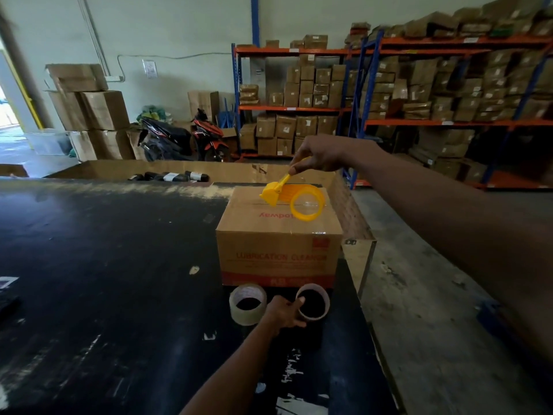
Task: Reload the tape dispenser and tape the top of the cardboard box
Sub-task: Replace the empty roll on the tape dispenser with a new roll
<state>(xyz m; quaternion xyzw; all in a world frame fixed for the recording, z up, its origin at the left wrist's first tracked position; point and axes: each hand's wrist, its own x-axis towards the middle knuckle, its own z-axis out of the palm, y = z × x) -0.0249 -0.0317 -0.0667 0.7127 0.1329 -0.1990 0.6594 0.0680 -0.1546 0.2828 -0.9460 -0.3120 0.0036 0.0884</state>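
Tape dispenser (291, 199), yellow, rests on top of the closed cardboard box (278, 253) at centre frame, the right hand (321, 155) with its grip pinched on the handle. Two tape rolls (247, 304) stand on the black surface (104, 280) below the box; the left hand (284, 313) clasps the right roll (313, 301).

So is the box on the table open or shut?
Shut. The cardboard box has its top flaps folded flat, and the yellow dispenser rests on them.

A single head-worn wide-angle camera looks forward and down across a black table (104, 265), close above it, toward warehouse shelving (419, 94) beyond.
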